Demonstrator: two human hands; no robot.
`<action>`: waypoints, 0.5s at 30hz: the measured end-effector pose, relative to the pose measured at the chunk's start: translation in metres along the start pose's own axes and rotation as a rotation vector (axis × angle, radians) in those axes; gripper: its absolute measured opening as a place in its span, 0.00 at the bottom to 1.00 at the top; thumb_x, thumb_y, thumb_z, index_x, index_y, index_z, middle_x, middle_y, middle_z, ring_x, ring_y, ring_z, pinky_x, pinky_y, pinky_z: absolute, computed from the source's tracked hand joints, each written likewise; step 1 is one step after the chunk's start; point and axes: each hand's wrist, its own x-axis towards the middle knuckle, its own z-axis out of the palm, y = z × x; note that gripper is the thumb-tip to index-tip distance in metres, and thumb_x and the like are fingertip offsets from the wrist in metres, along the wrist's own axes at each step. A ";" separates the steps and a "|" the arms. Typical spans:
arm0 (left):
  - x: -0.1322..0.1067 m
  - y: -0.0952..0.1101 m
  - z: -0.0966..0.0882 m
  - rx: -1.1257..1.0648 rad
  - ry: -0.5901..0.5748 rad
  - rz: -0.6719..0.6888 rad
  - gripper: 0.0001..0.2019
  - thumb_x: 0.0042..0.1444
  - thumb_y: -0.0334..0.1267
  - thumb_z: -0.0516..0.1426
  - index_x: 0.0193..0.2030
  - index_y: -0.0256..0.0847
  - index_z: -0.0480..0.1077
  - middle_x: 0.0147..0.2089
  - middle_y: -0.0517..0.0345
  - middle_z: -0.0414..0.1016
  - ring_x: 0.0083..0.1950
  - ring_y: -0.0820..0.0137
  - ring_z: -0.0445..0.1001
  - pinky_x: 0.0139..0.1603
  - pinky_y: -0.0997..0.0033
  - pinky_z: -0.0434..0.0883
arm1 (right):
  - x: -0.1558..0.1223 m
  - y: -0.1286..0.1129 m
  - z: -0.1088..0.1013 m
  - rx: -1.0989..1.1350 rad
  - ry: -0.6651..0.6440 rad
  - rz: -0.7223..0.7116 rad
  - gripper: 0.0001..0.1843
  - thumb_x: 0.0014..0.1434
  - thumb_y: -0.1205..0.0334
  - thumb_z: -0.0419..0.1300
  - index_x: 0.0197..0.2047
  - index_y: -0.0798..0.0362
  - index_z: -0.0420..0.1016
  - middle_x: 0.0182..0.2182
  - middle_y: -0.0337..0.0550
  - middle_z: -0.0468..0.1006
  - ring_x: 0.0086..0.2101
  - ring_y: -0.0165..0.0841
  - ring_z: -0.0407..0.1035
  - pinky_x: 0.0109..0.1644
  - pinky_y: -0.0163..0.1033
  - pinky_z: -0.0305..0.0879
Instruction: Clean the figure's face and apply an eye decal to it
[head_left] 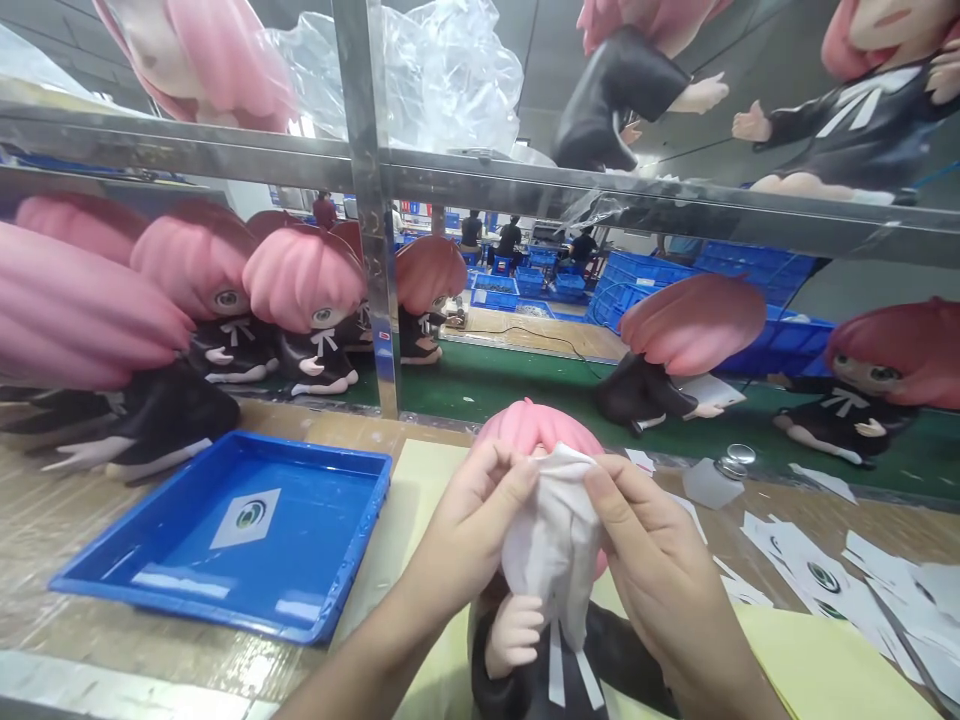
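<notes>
Both hands pinch the top edge of a white cloth [559, 530], spread between them. My left hand [480, 510] grips its left corner and my right hand [637, 520] its right corner. Right behind the cloth stands a pink-haired figurine [536, 425] in a black dress with a white ribbon, its face covered by the cloth. One small hand of the figurine shows below my left hand. To the left lies a shallow blue tray [300, 570] of water with an eye decal [250, 513] in it.
Paper eye decal sheets [821, 575] and a yellow sheet [832, 660] lie on the right, near a small bottle with a metal cap [716, 480]. More figurines [307, 290] stand along a green belt [495, 390] behind a metal rack post [375, 220]. Several people sit farther back.
</notes>
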 end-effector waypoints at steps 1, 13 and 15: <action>0.003 0.000 0.000 -0.016 0.019 0.012 0.20 0.61 0.54 0.64 0.34 0.40 0.65 0.28 0.66 0.67 0.28 0.79 0.63 0.30 0.82 0.65 | 0.001 0.002 0.002 0.026 0.005 0.026 0.19 0.65 0.43 0.68 0.50 0.48 0.75 0.34 0.38 0.72 0.34 0.29 0.65 0.36 0.28 0.65; 0.007 0.007 0.002 0.014 0.070 0.107 0.16 0.64 0.48 0.64 0.34 0.38 0.68 0.27 0.64 0.71 0.27 0.81 0.64 0.27 0.84 0.61 | 0.003 0.002 0.008 0.484 -0.338 0.380 0.21 0.61 0.48 0.71 0.50 0.54 0.78 0.35 0.48 0.76 0.32 0.32 0.70 0.36 0.36 0.68; 0.003 0.008 0.003 -0.003 0.070 0.102 0.17 0.63 0.48 0.64 0.34 0.39 0.67 0.27 0.64 0.71 0.27 0.80 0.65 0.27 0.83 0.63 | -0.002 0.002 0.005 0.510 -0.340 0.390 0.19 0.62 0.48 0.70 0.48 0.54 0.79 0.34 0.48 0.76 0.33 0.34 0.71 0.38 0.38 0.70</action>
